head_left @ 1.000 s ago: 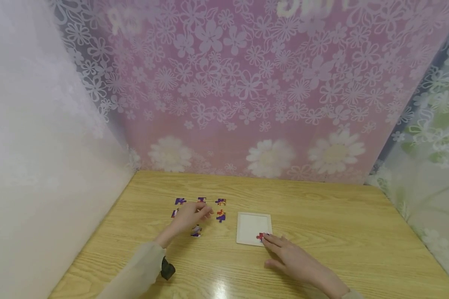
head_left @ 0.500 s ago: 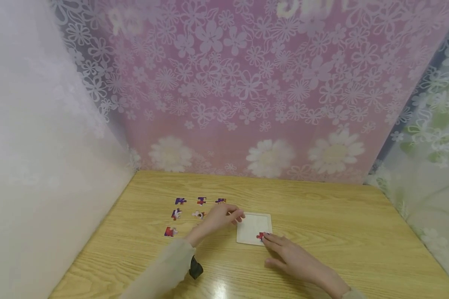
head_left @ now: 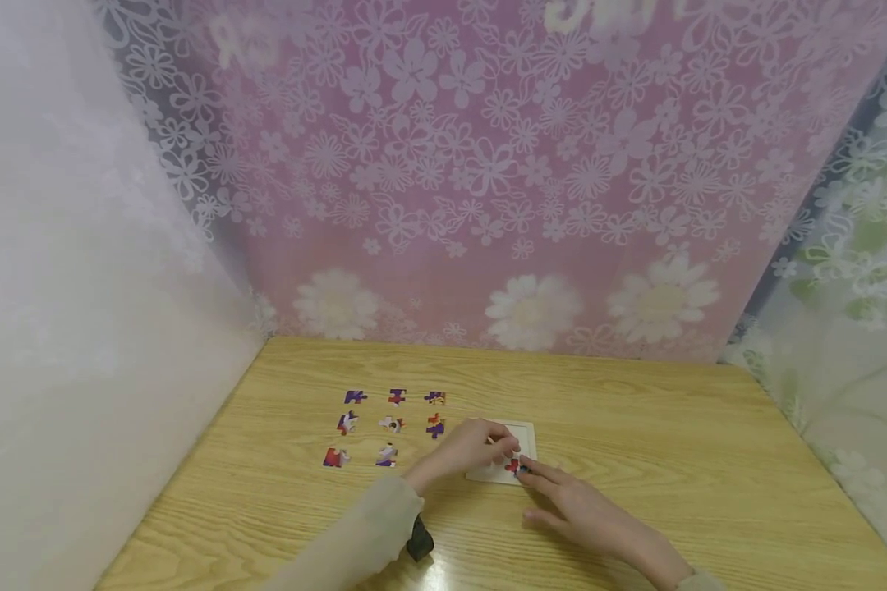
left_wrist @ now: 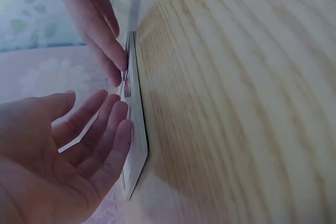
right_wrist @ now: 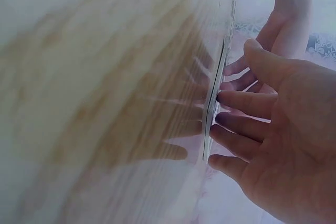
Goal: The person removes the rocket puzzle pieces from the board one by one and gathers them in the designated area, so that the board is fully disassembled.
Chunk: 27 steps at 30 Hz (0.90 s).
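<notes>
A pale square puzzle frame lies on the wooden table, with a red-and-purple puzzle piece in its near right corner. My right hand has its fingertips on that corner, partly covering the piece; in the right wrist view its fingers reach out fairly straight to the frame's edge. Over the left part of the frame is my left hand, hiding some of it. The left wrist view shows this hand's fingers loosely bent beside the frame, thumb apart, nothing visible between them.
Several loose puzzle pieces lie in rows left of the frame, among them a red one, a white-and-purple one and an orange-and-purple one. A flowered pink backdrop rises behind the table.
My left hand has moved right from above the loose pieces to the frame, uncovering the pieces it hid. The right hand has stayed at the frame's near right corner.
</notes>
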Tool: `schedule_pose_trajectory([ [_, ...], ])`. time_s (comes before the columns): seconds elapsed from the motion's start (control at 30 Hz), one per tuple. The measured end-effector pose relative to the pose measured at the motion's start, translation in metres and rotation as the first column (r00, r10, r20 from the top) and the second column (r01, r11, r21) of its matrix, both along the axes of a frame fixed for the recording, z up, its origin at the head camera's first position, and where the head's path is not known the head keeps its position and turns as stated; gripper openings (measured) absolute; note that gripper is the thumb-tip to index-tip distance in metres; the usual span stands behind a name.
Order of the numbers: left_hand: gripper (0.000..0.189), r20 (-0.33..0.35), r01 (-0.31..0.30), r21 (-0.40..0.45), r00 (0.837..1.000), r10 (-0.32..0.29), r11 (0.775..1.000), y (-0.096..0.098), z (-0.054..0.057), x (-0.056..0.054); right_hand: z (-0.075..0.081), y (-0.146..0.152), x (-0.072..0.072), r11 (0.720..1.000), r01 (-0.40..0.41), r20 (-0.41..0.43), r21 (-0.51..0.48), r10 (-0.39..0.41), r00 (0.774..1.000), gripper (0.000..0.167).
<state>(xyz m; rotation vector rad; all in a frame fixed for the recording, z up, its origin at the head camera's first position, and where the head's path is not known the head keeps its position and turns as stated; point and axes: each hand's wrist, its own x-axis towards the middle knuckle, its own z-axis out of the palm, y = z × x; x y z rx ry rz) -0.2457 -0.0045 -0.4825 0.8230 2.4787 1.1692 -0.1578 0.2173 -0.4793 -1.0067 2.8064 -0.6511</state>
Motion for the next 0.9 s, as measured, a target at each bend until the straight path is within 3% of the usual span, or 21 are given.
schedule_pose_trajectory([
  [0.27,0.025,-0.007,-0.003,-0.025,1.000,0.003,1.000,0.006,-0.001,0.001,0.002,0.005,0.000,1.000,-0.011,-0.041,0.011,0.011,0.999,0.058],
  [0.67,0.025,-0.012,-0.048,-0.071,0.999,0.047,0.996,0.007,-0.001,-0.001,0.003,0.019,0.003,0.996,0.014,-0.040,0.084,-0.011,0.999,0.063],
  [0.9,0.022,0.005,-0.037,-0.070,0.999,0.038,0.997,0.008,0.002,0.000,0.000,0.020,0.005,0.992,0.001,-0.067,0.125,0.007,0.998,0.066],
])
